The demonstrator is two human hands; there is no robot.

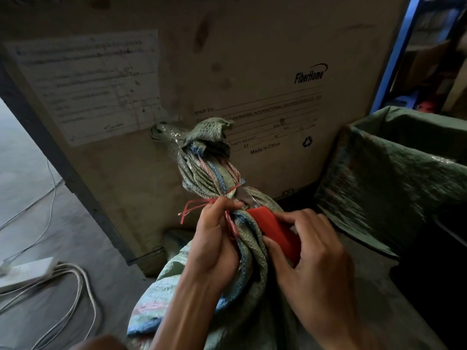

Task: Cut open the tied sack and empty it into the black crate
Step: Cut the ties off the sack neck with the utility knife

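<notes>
A green woven sack [250, 294] stands in front of me, its twisted neck [209, 168] rising toward a big cardboard box. Red string [194, 207] is tied around the neck. My left hand [214, 238] grips the neck and pinches the string just below the knot. My right hand [310, 251] holds a red-handled utility knife [275, 231], whose metal blade [246, 198] lies against the string at the neck. A dark crate [429, 248] at the right is draped with another green sack [394, 178].
A large FiberHome cardboard box [227, 72] with a paper label stands right behind the sack. White cables and a power strip [27, 271] lie on the concrete floor at the left. A blue shelf post [396, 51] rises at the upper right.
</notes>
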